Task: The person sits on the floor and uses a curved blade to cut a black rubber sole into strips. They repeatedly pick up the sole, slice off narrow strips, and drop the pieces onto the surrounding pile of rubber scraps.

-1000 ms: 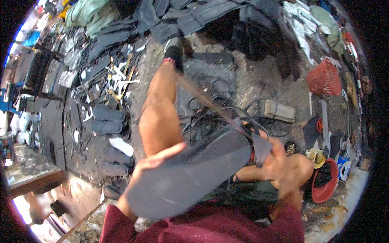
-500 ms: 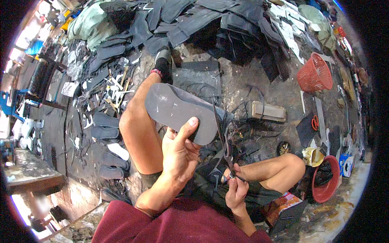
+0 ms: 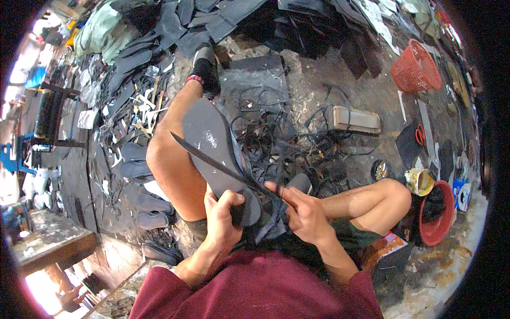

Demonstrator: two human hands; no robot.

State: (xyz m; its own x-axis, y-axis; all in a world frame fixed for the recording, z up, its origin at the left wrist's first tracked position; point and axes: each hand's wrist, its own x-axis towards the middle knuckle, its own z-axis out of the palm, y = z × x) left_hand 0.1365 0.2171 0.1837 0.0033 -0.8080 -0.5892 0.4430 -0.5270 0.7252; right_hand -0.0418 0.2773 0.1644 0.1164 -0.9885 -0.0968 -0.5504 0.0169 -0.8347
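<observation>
My left hand [image 3: 222,220] is closed on the heel end of a flat grey shoe sole [image 3: 204,130], thumb on top. The sole points up and away, with pale scuffs on its face. My right hand [image 3: 309,219] grips dark scissors [image 3: 212,160], its index finger stretched along them. One long, tapered blade slants across the sole's upper face, its tip past the left edge. Whether the other blade lies beneath the sole cannot be seen. Dark scraps of sheet [image 3: 271,226] hang below, between the hands.
Black cut sheets [image 3: 234,24] are heaped at the far side. Soles [image 3: 135,169] and pale offcuts lie left. A red basket [image 3: 415,69], a pale block [image 3: 356,119], orange-handled scissors [image 3: 420,134] and a red bowl [image 3: 451,212] sit right. My bent legs flank the work.
The sole has turned from lying crosswise to pointing away from me. My right hand has risen toward it, and the scissors now cross its face.
</observation>
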